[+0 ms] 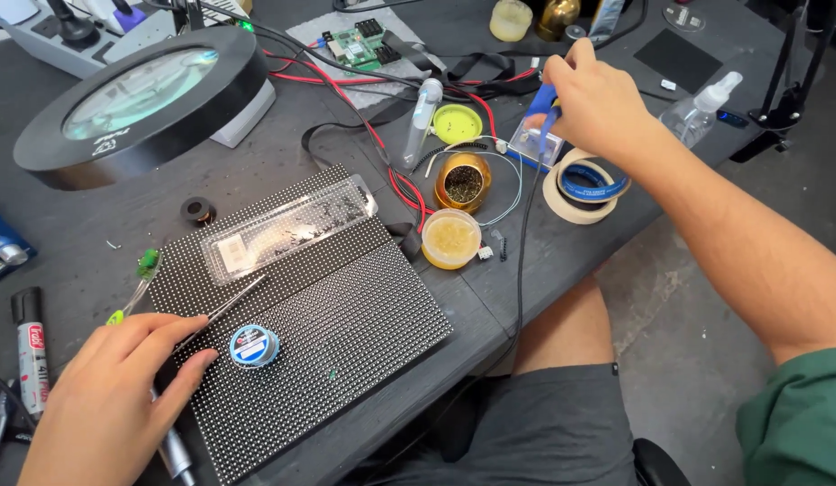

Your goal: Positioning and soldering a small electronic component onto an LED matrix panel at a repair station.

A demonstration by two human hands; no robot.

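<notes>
Two hands grip tools: left hand [112, 396] tweezers [222, 310], right hand [593, 99] blue-handled iron [546, 103].

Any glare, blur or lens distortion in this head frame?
Head view: soft even light; glare on the magnifier lamp lens and the clear plastic case; the right hand slightly motion-blurred, the left hand sharp; table edges bow from wide-angle distortion.

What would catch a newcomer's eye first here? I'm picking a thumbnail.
The black dotted LED panel lying front and centre, where the left hand holds tweezers beside a small blue spool. Upper left looms a round magnifier lamp; upper right, the right hand grips a blue-handled tool above tape rolls.
</notes>
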